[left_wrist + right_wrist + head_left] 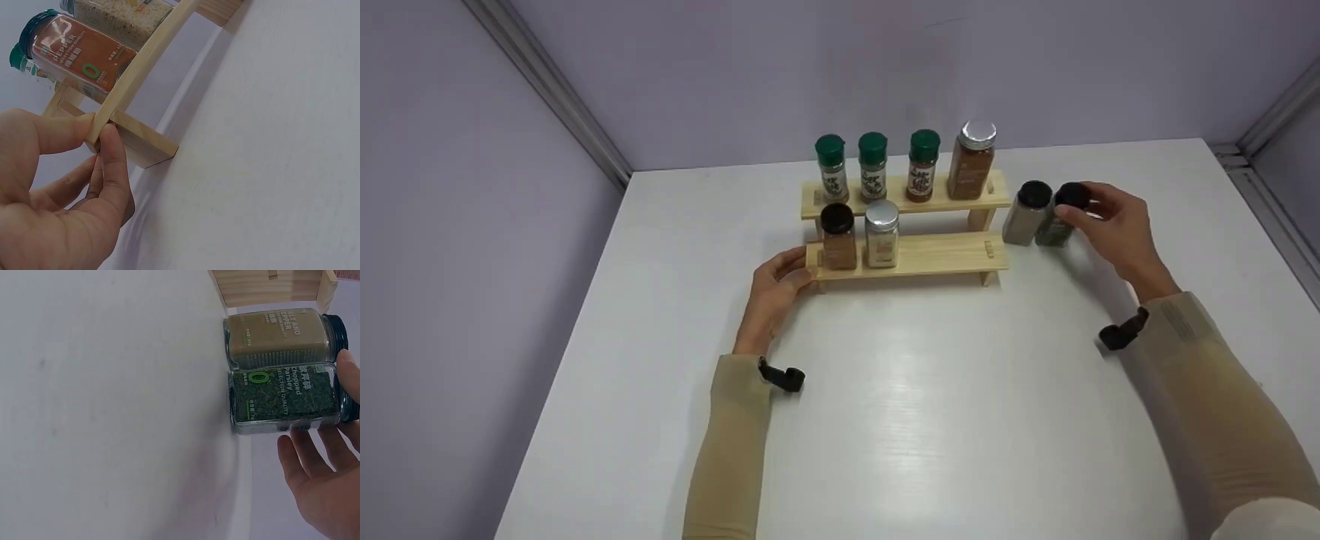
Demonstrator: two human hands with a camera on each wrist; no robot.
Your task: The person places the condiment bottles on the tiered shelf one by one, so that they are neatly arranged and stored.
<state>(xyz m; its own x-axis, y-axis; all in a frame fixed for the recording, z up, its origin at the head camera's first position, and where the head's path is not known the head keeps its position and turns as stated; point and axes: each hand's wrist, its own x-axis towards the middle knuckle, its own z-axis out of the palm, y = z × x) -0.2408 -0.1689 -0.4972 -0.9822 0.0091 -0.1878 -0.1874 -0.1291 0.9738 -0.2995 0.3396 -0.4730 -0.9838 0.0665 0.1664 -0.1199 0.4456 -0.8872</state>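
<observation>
My left hand (pixel 777 289) pinches the left end of the lower shelf of a two-tier wooden rack (pixel 937 256), thumb on top and fingers beneath in the left wrist view. At the right, my right hand (pixel 1119 231) holds a chopped parsley jar (pixel 287 396) around its black lid, thumb on one side. This jar stands upright on the table, touching a salt and pepper jar (pixel 278 337) that also has a black lid. On the lower shelf are a dark-lidded pepper jar (pixel 84 50) and a silver-lidded jar (pixel 883 238) of pale grains.
Along the upper shelf stand three green-capped spice bottles (pixel 873 169) and a silver-lidded jar (pixel 972 165) of brown powder. Behind the white table (pixel 915 390) rises a pale wall (pixel 720 82). Metal frame posts (pixel 559 86) edge the corners.
</observation>
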